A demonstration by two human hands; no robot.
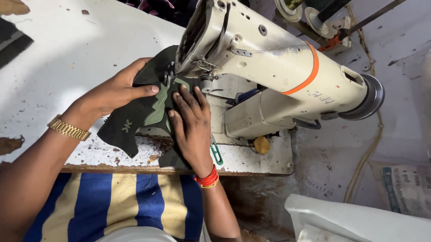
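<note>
A dark green knitted shoe upper (134,120) with a lighter green patch lies on the white worktable (59,68), tucked under the head of a cream sewing machine (274,70). My left hand (114,91), with a gold watch at the wrist, lies over the upper's far side, its thumb pressing on the fabric. My right hand (191,127), with a red thread band at the wrist, presses flat on the upper just in front of the needle area. The needle itself is hidden behind the machine head.
Green-handled scissors (216,153) lie by my right wrist at the table's front edge. Dark fabric pieces (5,44) sit at the far left. Thread spools (305,7) stand behind the machine. White sacks (360,226) lie on the floor at the right.
</note>
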